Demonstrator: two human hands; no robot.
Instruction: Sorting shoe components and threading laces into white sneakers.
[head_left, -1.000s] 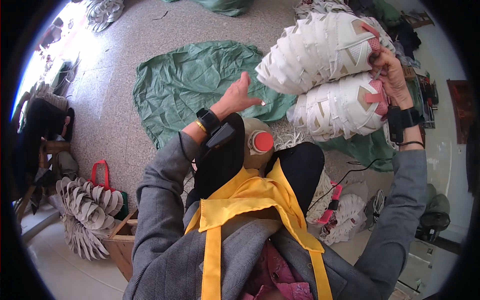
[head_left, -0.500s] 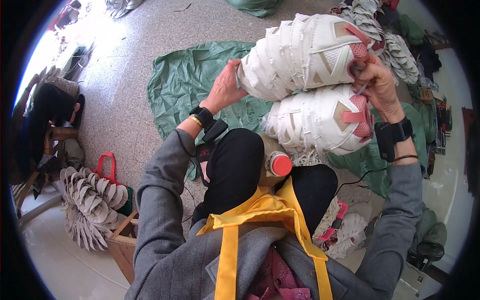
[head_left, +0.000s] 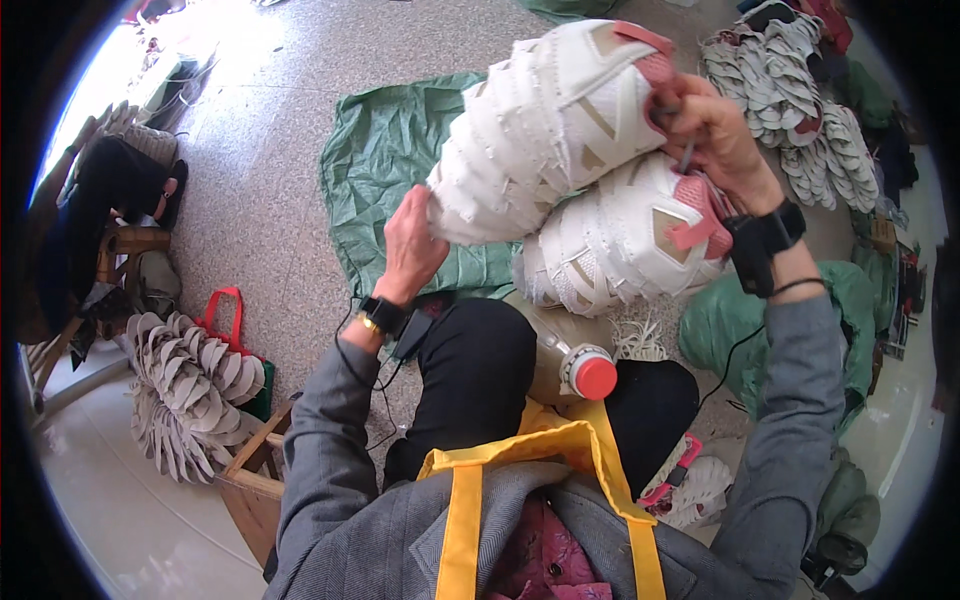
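Two bundles of nested white shoe uppers with pink collars hang in front of me. My left hand [head_left: 412,240] is closed around the narrow left end of the larger bundle of shoe uppers [head_left: 545,130]. At that bundle's pink collar end, my right hand [head_left: 720,140] is closed, with a thin greyish strip by its fingers that I cannot make out. The smaller bundle [head_left: 605,245] sits just below, close against the larger one and under my right hand. Beneath it, between my knees, stands a large bottle [head_left: 570,350] with a red cap.
A green woven sheet [head_left: 385,170] lies on the speckled floor. At right are a green sack [head_left: 720,315] and more stacked uppers [head_left: 765,75]. Fanned beige pieces [head_left: 190,385] and a wooden stool [head_left: 255,480] stand at left. Another person's dark-clothed leg [head_left: 120,185] is farther left.
The larger bundle has shifted left, and its narrow end has tipped lower along with my left hand. My right hand stays at the collar end. The view itself has shifted a little.
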